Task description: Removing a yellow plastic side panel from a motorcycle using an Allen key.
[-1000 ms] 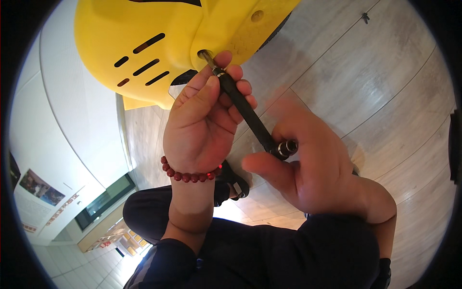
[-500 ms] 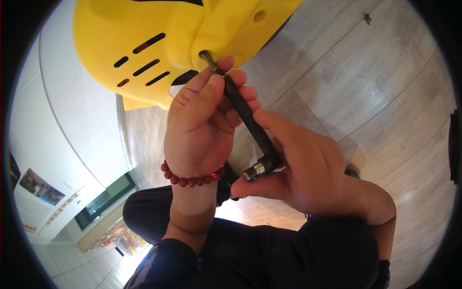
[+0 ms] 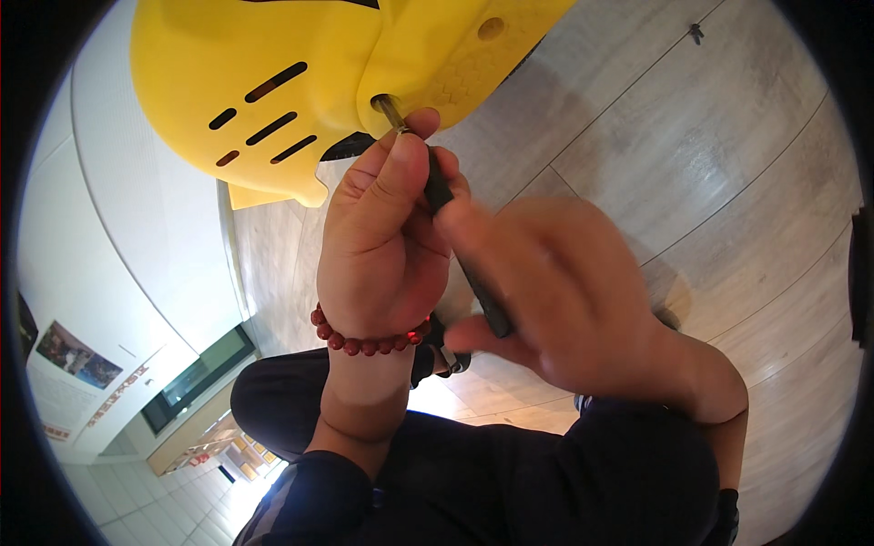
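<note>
Your left hand [image 3: 382, 237], nearer the yellow shell [image 3: 332, 82], pinches the black-handled tool [image 3: 438, 182], whose long axis slants up-left into that shell, while your blurred right hand [image 3: 564, 291], grip unclear, overlaps its lower half.

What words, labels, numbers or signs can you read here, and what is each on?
Reddish lettering on the white wall: too small and blurred to read.
Pale sheet on that wall: any print too small to read.
Black tool: none visible.
Yellow shell: none visible.
</note>
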Demonstrator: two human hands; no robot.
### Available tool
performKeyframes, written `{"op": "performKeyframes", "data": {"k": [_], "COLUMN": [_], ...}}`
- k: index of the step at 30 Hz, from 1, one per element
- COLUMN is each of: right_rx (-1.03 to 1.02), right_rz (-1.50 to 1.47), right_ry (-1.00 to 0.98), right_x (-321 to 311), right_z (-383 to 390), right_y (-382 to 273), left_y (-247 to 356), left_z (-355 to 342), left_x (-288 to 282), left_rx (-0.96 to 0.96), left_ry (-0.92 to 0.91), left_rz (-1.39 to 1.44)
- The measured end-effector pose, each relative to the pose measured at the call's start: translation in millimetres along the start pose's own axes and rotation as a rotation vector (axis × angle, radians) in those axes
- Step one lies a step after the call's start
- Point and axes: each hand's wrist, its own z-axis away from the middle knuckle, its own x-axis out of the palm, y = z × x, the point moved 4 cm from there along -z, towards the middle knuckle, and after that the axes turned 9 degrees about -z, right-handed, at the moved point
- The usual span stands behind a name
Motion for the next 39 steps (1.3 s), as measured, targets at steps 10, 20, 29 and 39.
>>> {"op": "performKeyframes", "data": {"k": [10,20,29,39], "right_rx": [0.180,0.083,0.445,0.098], "right_rz": [0.035,0.101,-0.259,0.093], "right_ry": [0.043,-0.059,-0.055,-0.029], "right_x": [-5.6,-12.4,-4.6,-18.4], "right_z": [11.0,-4.6,6.9,-1.7], "right_y": [-11.8,-18.8,-13.4,-10.2], "left_y": [5.4,1.1,8.3,5.7], "left_z": [-0.5,0.9,3.8,4.5], "left_x": [8.8,7.9,14.1,3.2], "left_rx": [0.010,-0.016,0.017,0.021], "left_ry": [0.021,0.164,0.130,-0.021], "left_rz": [-0.117,-0.219,-0.205,-0.110]}}
